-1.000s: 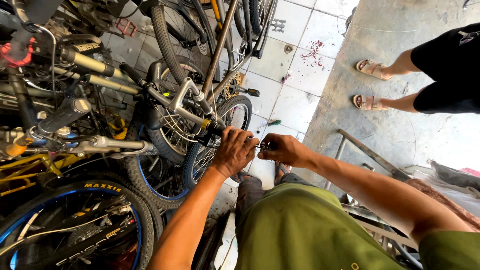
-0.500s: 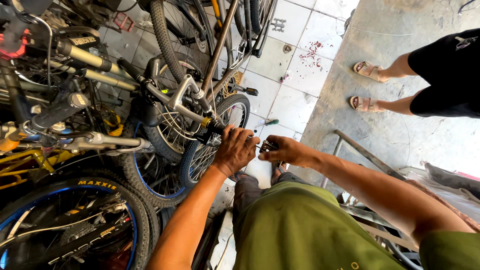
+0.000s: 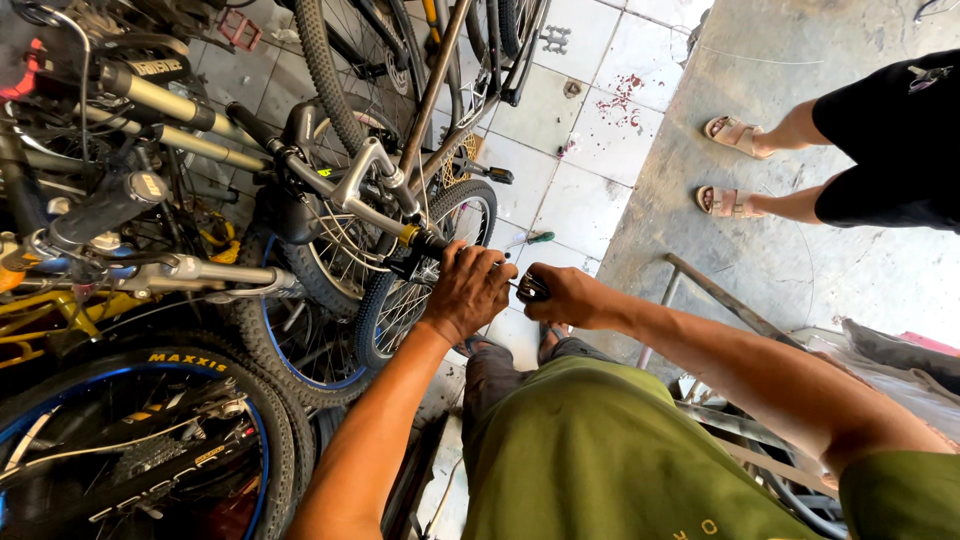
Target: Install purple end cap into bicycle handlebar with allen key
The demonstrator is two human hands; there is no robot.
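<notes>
My left hand (image 3: 466, 292) is closed around the end of a bicycle handlebar (image 3: 380, 217), over its black grip, in the middle of the head view. Right beside it, my right hand (image 3: 558, 296) holds a small black tool (image 3: 530, 288) pressed against the bar end. The silver handlebar runs up and left to a stem (image 3: 365, 172). A small spoked wheel with a blue-rimmed tyre (image 3: 400, 300) stands just under my hands. My green shirt fills the lower middle.
Several bicycles are packed on the left, with a big black tyre (image 3: 150, 370) at lower left. A green-handled screwdriver (image 3: 530, 240) lies on the white tiles. A person in sandals (image 3: 730, 165) stands on the concrete at upper right. Metal bars (image 3: 720, 300) lie at right.
Both hands stay on the bar end; they have shifted slightly right and down in view as my head moved. The standing person has hardly moved.
</notes>
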